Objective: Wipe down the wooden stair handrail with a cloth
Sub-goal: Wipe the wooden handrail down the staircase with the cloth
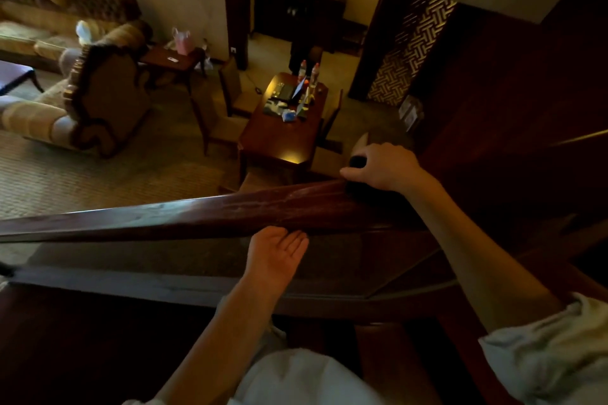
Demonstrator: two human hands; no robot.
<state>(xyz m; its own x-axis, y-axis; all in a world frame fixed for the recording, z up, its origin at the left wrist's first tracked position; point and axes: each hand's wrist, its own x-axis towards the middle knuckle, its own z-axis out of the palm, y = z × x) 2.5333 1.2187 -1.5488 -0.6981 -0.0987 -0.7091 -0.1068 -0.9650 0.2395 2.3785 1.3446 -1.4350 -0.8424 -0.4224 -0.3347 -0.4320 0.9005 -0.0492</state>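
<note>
Wooden handrail [197,214] spans left-right; right hand [383,168] clutches cloth [358,163], left hand [274,251] lies flat-fingered.

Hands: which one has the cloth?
The right hand, curled over a dark cloth on top of the handrail. The left hand lies open, palm up, at the rail's near edge and holds nothing.
</note>
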